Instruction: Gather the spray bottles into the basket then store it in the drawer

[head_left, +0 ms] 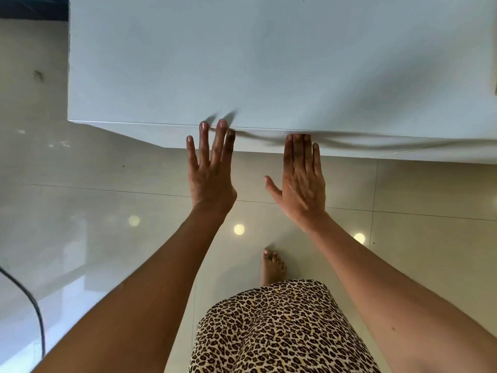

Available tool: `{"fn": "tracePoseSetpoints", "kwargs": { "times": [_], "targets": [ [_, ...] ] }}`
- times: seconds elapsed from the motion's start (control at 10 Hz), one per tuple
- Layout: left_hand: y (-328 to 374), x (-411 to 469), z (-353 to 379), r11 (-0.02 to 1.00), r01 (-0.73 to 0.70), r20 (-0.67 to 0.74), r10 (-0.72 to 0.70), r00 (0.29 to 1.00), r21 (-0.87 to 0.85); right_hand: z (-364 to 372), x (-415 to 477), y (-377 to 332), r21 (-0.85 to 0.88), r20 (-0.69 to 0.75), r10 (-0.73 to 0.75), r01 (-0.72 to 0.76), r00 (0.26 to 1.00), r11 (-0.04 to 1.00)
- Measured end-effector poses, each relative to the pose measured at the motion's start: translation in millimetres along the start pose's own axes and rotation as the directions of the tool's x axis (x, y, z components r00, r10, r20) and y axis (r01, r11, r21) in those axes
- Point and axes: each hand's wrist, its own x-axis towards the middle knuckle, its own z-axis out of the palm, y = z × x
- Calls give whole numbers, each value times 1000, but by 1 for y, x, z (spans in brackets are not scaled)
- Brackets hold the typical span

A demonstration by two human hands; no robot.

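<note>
I look straight down at a white cabinet top (269, 63) and its front face (349, 146), which is the drawer front. My left hand (211, 170) is flat with fingers spread, its fingertips at the front edge. My right hand (301, 176) is flat too, fingers together and pressed against the front face, thumb out to the left. Neither hand holds anything. No spray bottle or basket is in view.
Glossy beige floor tiles (107, 211) lie below the cabinet. My bare foot (273, 267) and a leopard-print garment (277, 329) are beneath my arms. A black cable (32, 305) runs along the floor at the lower left. A dark strip (32, 9) sits at the top left.
</note>
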Motion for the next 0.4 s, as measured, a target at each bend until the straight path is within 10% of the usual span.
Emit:
{"fn": "tracePoseSetpoints", "kwargs": {
  "times": [0.4],
  "targets": [
    [-3, -24, -65, 991, -113, 41, 116, 992, -76, -75, -18, -7, 56, 50, -109, 106, 993, 993]
  ]
}}
